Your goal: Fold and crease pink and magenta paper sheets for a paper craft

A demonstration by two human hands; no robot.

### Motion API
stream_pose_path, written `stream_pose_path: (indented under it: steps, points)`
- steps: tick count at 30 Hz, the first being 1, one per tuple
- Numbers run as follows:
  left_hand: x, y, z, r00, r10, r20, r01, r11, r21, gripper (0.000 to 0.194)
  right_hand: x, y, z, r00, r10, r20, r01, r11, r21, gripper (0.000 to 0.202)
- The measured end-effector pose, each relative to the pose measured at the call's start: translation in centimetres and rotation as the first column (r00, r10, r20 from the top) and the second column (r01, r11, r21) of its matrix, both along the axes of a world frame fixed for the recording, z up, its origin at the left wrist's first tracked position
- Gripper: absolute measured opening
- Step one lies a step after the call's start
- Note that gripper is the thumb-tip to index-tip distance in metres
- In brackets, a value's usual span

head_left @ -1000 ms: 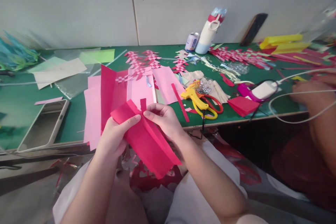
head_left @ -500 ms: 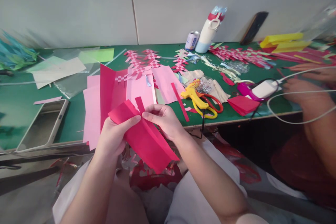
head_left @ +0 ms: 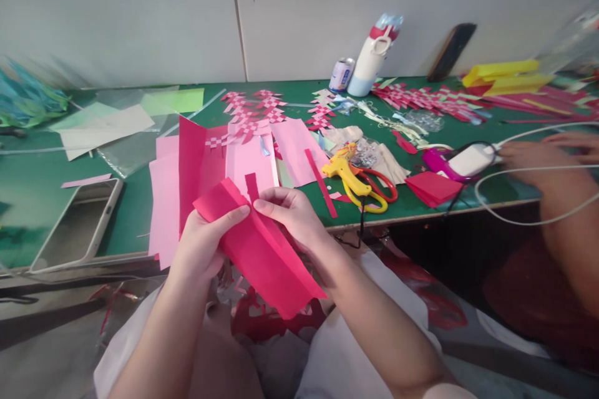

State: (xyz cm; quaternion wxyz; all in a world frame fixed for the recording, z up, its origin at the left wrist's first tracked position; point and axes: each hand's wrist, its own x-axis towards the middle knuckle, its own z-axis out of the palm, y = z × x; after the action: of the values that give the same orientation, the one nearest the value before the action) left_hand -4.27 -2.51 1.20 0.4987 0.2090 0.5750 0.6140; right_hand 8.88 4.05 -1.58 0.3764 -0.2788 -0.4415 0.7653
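Above my lap, my left hand [head_left: 206, 234] pinches a folded red paper [head_left: 264, 262], its thumb on top near the upper edge. My right hand [head_left: 292, 212] grips a narrow red strip [head_left: 252, 187] along the right side of that paper, between thumb and fingers. The strip's top end stands apart from the paper, with a small gap between them. Behind my hands, an upright red sheet [head_left: 191, 162] and pink sheets [head_left: 163, 199] lie at the table's front. A loose red strip [head_left: 321, 184] rests right of my right hand.
A yellow glue gun [head_left: 349, 171] and scissors [head_left: 381, 184] lie right of centre. A phone [head_left: 77, 221] is at the left edge. Woven paper pieces [head_left: 243, 112], a can [head_left: 342, 73] and a bottle [head_left: 372, 59] stand behind. Another person's hand [head_left: 528, 162] is at the right, near a cable.
The lower end of the folded red paper has shifted slightly down and right. My hands keep nearly the same grip. The other person's hands have moved a little.
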Motion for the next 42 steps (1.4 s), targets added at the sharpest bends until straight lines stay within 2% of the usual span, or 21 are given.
stream_pose_path:
  steps: [9, 16, 19, 27, 32, 42]
  points:
    - [-0.4, -0.2, 0.0, 0.999, -0.028, -0.038, 0.027, 1.0, -0.012, 0.043, 0.1, 0.2, -0.2, 0.999, 0.041, 0.002, -0.041, 0.998, -0.057, 0.022]
    - [-0.9, -0.1, -0.7, 0.998, -0.021, -0.054, 0.023, 0.999, 0.048, 0.036, 0.4, 0.4, -0.4, 0.994, 0.08, 0.076, -0.083, 0.996, 0.038, 0.021]
    - [-0.8, -0.1, -0.6, 0.999, 0.005, -0.053, -0.004, 1.0, 0.02, 0.034, 0.4, 0.4, -0.4, 0.989, 0.102, 0.105, -0.111, 0.99, 0.085, 0.023]
    - [-0.1, -0.3, -0.2, 0.996, -0.045, -0.07, 0.045, 0.999, -0.01, 0.031, 0.2, 0.4, -0.6, 0.997, 0.01, 0.083, -0.021, 0.991, 0.134, 0.024]
    - [0.0, -0.3, -0.5, 0.996, -0.049, -0.077, 0.051, 0.999, 0.018, 0.028, 0.1, 0.0, 0.2, 0.995, -0.021, 0.096, 0.008, 0.991, 0.13, 0.018]
    - [0.3, -0.4, -0.4, 0.995, -0.06, -0.074, 0.061, 0.998, 0.015, 0.027, 0.2, -0.2, 0.4, 0.997, -0.006, 0.078, -0.008, 0.985, 0.175, 0.018]
